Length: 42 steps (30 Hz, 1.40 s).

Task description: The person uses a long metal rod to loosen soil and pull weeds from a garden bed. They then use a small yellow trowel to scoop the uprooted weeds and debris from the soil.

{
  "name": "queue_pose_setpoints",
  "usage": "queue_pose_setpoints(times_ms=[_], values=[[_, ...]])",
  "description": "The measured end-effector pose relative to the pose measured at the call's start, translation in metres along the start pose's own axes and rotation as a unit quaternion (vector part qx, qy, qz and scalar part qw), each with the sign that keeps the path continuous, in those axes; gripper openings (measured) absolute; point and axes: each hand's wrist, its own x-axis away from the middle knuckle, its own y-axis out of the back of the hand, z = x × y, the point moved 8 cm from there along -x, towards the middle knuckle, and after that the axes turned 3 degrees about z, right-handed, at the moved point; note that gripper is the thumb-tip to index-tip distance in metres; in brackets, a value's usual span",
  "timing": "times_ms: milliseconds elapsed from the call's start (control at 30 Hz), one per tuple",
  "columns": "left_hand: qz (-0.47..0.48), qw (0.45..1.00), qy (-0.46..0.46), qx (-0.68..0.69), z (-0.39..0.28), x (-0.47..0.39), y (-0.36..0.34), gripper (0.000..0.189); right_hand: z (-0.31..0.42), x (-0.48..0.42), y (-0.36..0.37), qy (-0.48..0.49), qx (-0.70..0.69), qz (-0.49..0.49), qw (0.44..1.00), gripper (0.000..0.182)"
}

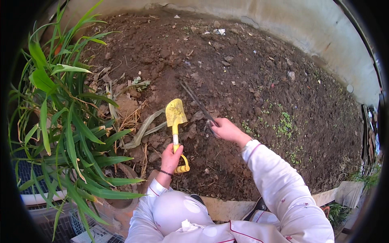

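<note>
My left hand [170, 158] grips a small yellow toy shovel [176, 113] by its shaft, just above the D-shaped handle. The shovel's blade points away from me and is smeared with dirt. Farther right, my right hand [228, 130] is closed around the handle end of long, dark metal tongs [199, 104]. The tongs slant forward and left, and their two slim arms reach down to the brown soil [212, 170]. Blur hides whether the tips hold anything. A dry, flattened leaf [142, 131] lies left of the shovel blade.
Long-leaved green plants [76, 130] crowd the left side. A pale wall [291, 33] curves around the bed's far edge. Small seedlings [285, 123] grow at right. Scraps of white litter [220, 31] lie far off. A board [225, 208] edges the soil near my feet.
</note>
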Motion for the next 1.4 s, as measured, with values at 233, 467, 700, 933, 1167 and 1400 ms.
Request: queue_pose_setpoints(times_ms=[233, 467, 700, 933, 1167, 1400], values=[[0.013, 1.000, -0.012, 0.025, 0.007, -0.005, -0.007, 0.020, 0.013, 0.002, 0.012, -0.012, 0.046, -0.072, 0.996, 0.032], [0.007, 1.000, -0.017, 0.005, 0.004, -0.002, -0.002, 0.022, 0.024, -0.040, 0.021, -0.032, 0.075, -0.045, 0.996, 0.034], [-0.021, 0.998, -0.026, -0.056, 0.012, -0.007, 0.001, 0.027, 0.001, -0.021, 0.003, -0.063, -0.111, 0.017, 0.992, 0.022], [-0.076, 0.966, -0.039, -0.243, -0.003, -0.014, -0.002, 0.033, -0.005, 0.105, -0.018, 0.034, -0.221, 0.074, 0.972, 0.020], [-0.078, 0.944, -0.039, -0.318, 0.006, -0.018, -0.008, 0.036, -0.032, 0.199, -0.032, -0.063, -0.174, 0.132, 0.974, 0.030], [-0.053, 0.946, -0.045, -0.317, 0.009, -0.008, -0.014, 0.034, -0.063, 0.200, 0.014, -0.058, -0.194, -0.032, 0.979, 0.032]])
